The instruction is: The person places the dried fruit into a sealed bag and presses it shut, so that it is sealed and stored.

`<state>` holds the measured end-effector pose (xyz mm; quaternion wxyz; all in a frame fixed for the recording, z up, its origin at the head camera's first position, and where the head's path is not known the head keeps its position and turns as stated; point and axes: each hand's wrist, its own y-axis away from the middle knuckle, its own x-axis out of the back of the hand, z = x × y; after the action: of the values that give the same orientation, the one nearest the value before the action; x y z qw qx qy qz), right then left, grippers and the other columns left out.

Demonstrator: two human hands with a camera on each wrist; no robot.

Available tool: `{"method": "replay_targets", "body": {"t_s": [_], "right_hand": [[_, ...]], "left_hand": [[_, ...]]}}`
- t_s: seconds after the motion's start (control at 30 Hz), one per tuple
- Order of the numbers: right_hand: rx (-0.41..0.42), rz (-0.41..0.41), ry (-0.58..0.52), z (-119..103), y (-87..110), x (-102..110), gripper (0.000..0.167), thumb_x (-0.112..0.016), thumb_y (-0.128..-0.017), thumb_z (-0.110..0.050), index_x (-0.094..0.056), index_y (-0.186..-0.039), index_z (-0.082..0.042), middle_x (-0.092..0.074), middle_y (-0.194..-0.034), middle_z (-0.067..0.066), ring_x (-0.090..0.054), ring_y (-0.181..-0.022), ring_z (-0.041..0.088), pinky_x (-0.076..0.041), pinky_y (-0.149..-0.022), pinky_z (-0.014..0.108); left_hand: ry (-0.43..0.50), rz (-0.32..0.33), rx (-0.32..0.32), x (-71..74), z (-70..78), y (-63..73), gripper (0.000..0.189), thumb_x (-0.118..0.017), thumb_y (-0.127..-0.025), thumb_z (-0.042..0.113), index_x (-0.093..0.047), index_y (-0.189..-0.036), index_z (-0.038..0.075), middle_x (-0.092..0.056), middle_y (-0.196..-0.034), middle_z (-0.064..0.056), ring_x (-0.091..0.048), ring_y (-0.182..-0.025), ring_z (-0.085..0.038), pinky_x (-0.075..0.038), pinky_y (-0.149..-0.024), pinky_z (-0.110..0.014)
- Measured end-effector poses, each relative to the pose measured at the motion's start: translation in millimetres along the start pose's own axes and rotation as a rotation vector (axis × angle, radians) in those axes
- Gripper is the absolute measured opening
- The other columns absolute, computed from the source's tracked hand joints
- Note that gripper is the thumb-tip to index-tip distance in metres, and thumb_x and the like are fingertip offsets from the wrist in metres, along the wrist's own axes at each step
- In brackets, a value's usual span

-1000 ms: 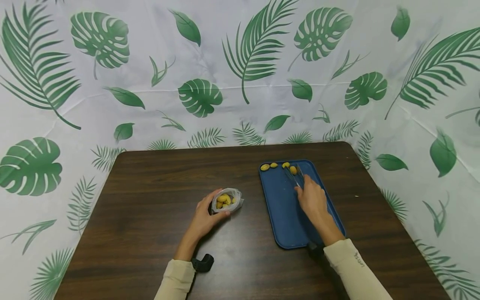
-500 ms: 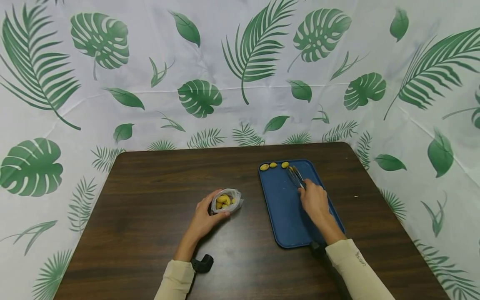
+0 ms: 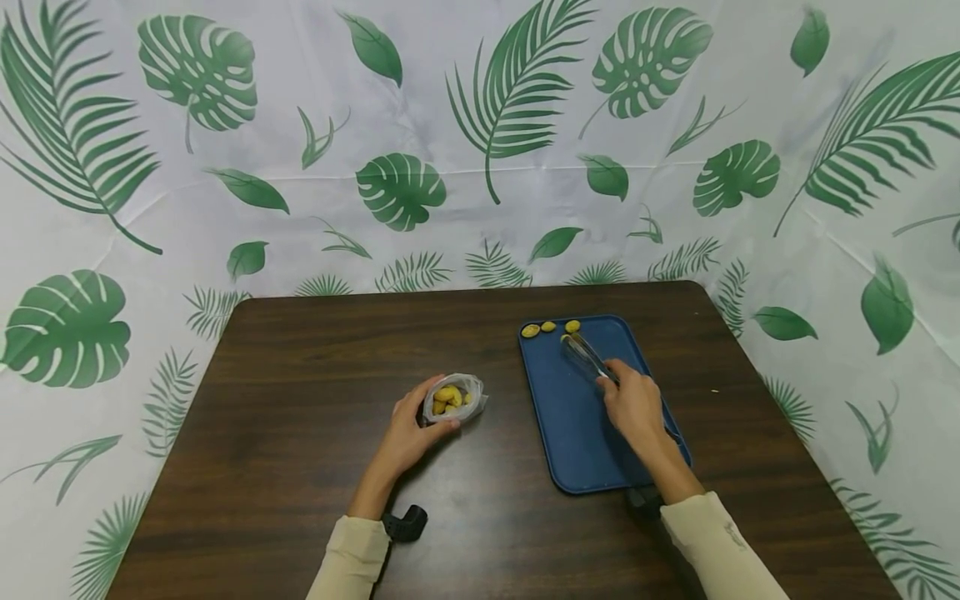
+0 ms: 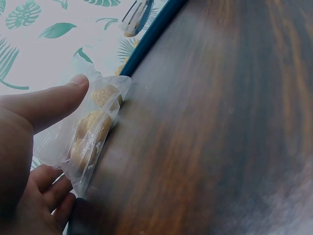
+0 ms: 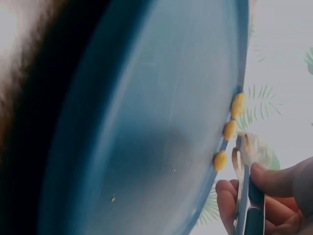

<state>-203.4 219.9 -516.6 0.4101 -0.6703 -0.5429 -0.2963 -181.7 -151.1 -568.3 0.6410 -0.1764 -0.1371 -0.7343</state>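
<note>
My right hand (image 3: 633, 404) grips metal tongs (image 3: 587, 357) with dark handle panels. The slotted tips are close together over the far part of the blue tray (image 3: 573, 433), with a bit of yellow showing at their ends. In the right wrist view, three small rounded yellow pieces (image 5: 220, 160) lie in a row along the tray's edge. My left hand (image 3: 408, 432) holds a clear plastic bag (image 3: 475, 390) upright on the table, thumb on one side and fingers round the other. Several yellow pieces (image 4: 90, 132) show inside its open mouth.
The dark wood-grain table (image 3: 315, 367) runs back to a white leaf-print cloth (image 3: 315, 217). A black strap device (image 3: 406, 524) is on the left wrist. Tiny crumbs (image 5: 113, 199) lie on the tray.
The tongs have closed at the fourth yellow piece and shifted left along the row, and that piece has left its spot on the tray. The left hand and bag stay put.
</note>
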Motion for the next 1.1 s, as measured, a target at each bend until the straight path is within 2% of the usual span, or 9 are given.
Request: {"method": "replay_targets", "body": {"t_s": [0.2, 0.23, 0.33, 0.43, 0.6, 0.83, 0.97, 1.1], "right_hand": [[-0.006, -0.017, -0.025, -2, 5.9, 2, 0.036, -0.065, -0.102, -0.019, -0.066, -0.133, -0.001, -0.073, -0.121, 0.026, -0.071, -0.097, 0.046, -0.054, -0.084, 0.061], [-0.004, -0.018, -0.028, -3, 6.9, 3, 0.036, -0.065, -0.102, -0.019, -0.067, -0.133, -0.001, -0.073, -0.121, 0.026, -0.072, -0.095, 0.046, -0.054, -0.083, 0.061], [0.004, -0.028, -0.042, -3, 9.4, 2, 0.035, -0.065, -0.102, -0.019, -0.067, -0.133, -0.002, -0.074, -0.12, 0.025, -0.07, -0.077, 0.037, -0.054, -0.072, 0.053], [0.017, -0.035, -0.052, -4, 11.5, 1, 0.033, -0.067, -0.101, -0.018, -0.069, -0.13, -0.003, -0.075, -0.117, 0.023, -0.059, -0.063, 0.024, -0.046, -0.063, 0.04], [0.038, -0.029, -0.06, -5, 13.8, 0, 0.033, -0.068, -0.1, -0.017, -0.07, -0.129, -0.002, -0.075, -0.117, 0.022, -0.054, -0.062, 0.02, -0.042, -0.063, 0.036], [0.042, -0.041, -0.075, -8, 17.9, 1, 0.032, -0.068, -0.1, -0.016, -0.07, -0.129, -0.003, -0.076, -0.11, 0.021, -0.046, -0.053, 0.016, -0.035, -0.054, 0.031], [0.042, -0.042, -0.082, -10, 20.2, 2, 0.031, -0.069, -0.1, -0.017, -0.07, -0.129, -0.004, -0.076, -0.109, 0.02, -0.046, -0.053, 0.015, -0.036, -0.054, 0.03], [0.036, -0.056, -0.102, -13, 23.0, 3, 0.032, -0.068, -0.101, -0.018, -0.07, -0.131, -0.006, -0.076, -0.095, 0.017, -0.042, -0.045, 0.014, -0.035, -0.047, 0.029]], "left_hand": [[0.001, 0.005, -0.003, 0.2, 0.0, -0.2, 0.077, -0.087, -0.084, 0.03, -0.051, -0.151, 0.034, -0.053, -0.156, -0.002, -0.037, -0.146, -0.038, -0.028, -0.116, -0.065], [0.0, 0.006, -0.003, 0.3, 0.0, -0.2, 0.077, -0.087, -0.083, 0.03, -0.051, -0.151, 0.034, -0.053, -0.156, -0.002, -0.037, -0.146, -0.038, -0.028, -0.116, -0.065], [-0.008, 0.007, -0.006, 0.1, -0.3, -0.2, 0.077, -0.087, -0.084, 0.031, -0.05, -0.152, 0.033, -0.052, -0.156, -0.003, -0.037, -0.146, -0.039, -0.029, -0.115, -0.066], [-0.007, 0.002, -0.003, -0.1, -0.4, -0.4, 0.077, -0.087, -0.084, 0.031, -0.05, -0.152, 0.033, -0.052, -0.157, -0.002, -0.035, -0.146, -0.039, -0.028, -0.115, -0.066], [-0.004, -0.002, 0.003, 0.0, -0.7, -0.7, 0.076, -0.087, -0.084, 0.031, -0.051, -0.152, 0.033, -0.052, -0.157, -0.003, -0.034, -0.147, -0.04, -0.028, -0.116, -0.067], [-0.021, 0.002, -0.003, -1.3, -2.3, -1.8, 0.077, -0.086, -0.084, 0.033, -0.05, -0.152, 0.033, -0.052, -0.157, -0.002, -0.036, -0.147, -0.039, -0.029, -0.115, -0.067], [-0.014, 0.003, 0.008, -1.2, -2.5, -1.7, 0.077, -0.087, -0.084, 0.032, -0.05, -0.152, 0.034, -0.051, -0.158, -0.001, -0.035, -0.148, -0.038, -0.028, -0.116, -0.066], [-0.013, 0.011, -0.019, -1.4, -3.0, -2.6, 0.077, -0.087, -0.084, 0.031, -0.051, -0.152, 0.031, -0.053, -0.156, -0.004, -0.038, -0.146, -0.039, -0.03, -0.115, -0.066]]}}
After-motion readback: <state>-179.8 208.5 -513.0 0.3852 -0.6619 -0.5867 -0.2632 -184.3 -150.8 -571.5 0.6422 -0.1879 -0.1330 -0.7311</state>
